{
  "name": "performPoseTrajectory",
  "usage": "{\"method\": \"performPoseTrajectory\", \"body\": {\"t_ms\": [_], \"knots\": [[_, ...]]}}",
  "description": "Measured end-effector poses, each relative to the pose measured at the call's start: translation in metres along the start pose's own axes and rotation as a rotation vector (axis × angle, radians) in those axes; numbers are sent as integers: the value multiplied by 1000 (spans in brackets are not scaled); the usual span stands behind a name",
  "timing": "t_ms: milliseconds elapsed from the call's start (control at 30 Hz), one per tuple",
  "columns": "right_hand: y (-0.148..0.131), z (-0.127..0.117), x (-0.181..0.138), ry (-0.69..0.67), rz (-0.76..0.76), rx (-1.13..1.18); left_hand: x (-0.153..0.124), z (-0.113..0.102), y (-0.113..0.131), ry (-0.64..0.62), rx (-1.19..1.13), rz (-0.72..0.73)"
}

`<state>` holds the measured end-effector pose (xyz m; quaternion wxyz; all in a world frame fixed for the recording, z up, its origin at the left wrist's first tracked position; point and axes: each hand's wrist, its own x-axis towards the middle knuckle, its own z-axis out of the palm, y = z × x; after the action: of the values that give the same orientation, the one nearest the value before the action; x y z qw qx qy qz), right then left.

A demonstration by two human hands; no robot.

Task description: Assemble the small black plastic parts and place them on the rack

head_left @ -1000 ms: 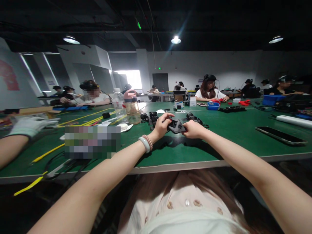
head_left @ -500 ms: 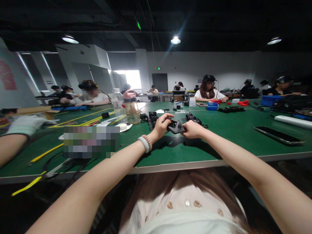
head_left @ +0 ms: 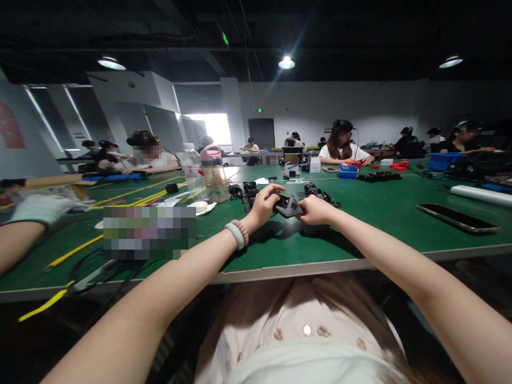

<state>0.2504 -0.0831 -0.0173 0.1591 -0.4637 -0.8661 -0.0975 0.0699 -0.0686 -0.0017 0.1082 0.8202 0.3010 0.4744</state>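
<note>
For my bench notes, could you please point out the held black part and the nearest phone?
Held black part (head_left: 292,208), head view: its camera-facing side.
Nearest phone (head_left: 458,218), head view: middle of its dark screen.

The phone (head_left: 458,218) and ceiling lamp (head_left: 287,62) now appear slightly further left in view.

The room is dim, and the ceiling (head_left: 340,32) is almost black. Three round lamps (head_left: 287,62) glow, and I see a thin bluish streak by the middle one. The far window (head_left: 212,129) is so bright it looks plain white. Dark shadows lie on the bench (head_left: 384,208) under the hands (head_left: 264,207). Another person's gloved hand (head_left: 48,208) looks smeary, and things near the edges look stretched.
</note>
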Motion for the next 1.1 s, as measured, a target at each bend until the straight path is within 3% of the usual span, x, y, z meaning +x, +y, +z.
{"method": "performPoseTrajectory", "body": {"t_ms": [1100], "knots": [[1,-2,-2,-17,-50,31,-1,3,-3,-9,-21,-5]]}}
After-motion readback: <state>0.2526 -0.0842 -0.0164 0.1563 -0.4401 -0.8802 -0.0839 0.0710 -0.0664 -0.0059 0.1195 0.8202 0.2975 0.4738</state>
